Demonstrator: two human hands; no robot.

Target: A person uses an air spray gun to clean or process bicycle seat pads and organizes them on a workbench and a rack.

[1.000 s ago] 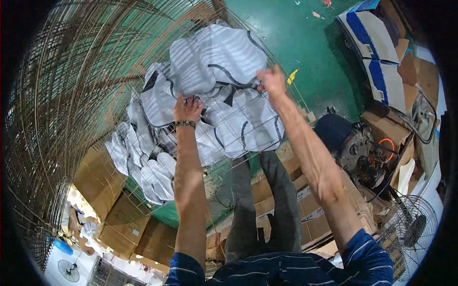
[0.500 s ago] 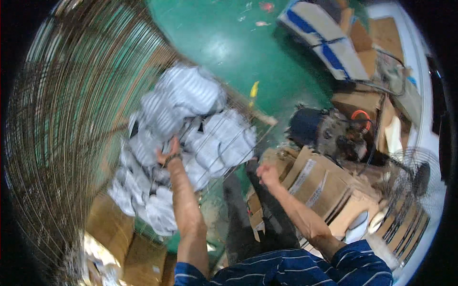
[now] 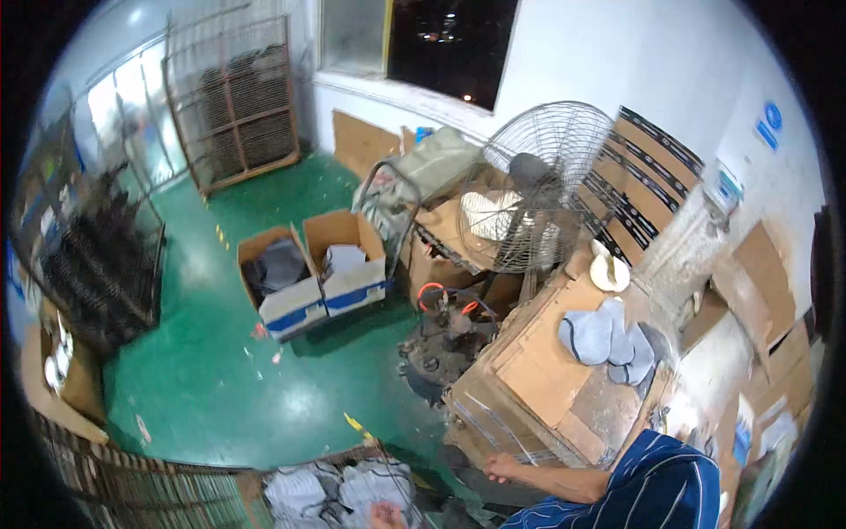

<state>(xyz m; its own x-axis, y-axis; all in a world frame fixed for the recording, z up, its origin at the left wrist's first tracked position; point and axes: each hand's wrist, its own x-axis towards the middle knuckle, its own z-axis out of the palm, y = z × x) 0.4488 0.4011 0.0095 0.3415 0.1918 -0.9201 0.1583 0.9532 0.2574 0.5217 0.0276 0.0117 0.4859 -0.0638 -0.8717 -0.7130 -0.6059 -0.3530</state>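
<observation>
My left hand (image 3: 386,516) shows only in part at the lower edge, in front of pale grey, dark-edged bundles (image 3: 374,485) that look like cloth. Its fingers are smeared and cut off, so I cannot tell whether it touches them. The bundles lie in a wire cage (image 3: 159,494). Beside the large cardboard box (image 3: 493,428), my right hand (image 3: 500,467) is closed, fingers curled, with nothing visible in it. The blue striped sleeve (image 3: 670,480) covers that upper arm. Several grey, dark-edged pieces (image 3: 608,339) rest on the cardboard at the right.
A wire-guarded fan (image 3: 551,189) stands behind the boxes. Dark, greasy machinery (image 3: 441,353) with an orange hose sits on the green floor (image 3: 194,388). Two open cartons (image 3: 326,295) stand farther off, and a tall rack (image 3: 233,115) is at the back. Another cage with dark contents is at left.
My view has swung up and to the right, so the cage and bundles now sit at the lower edge. The left arm has mostly dropped out of view; the right hand stays closed.
</observation>
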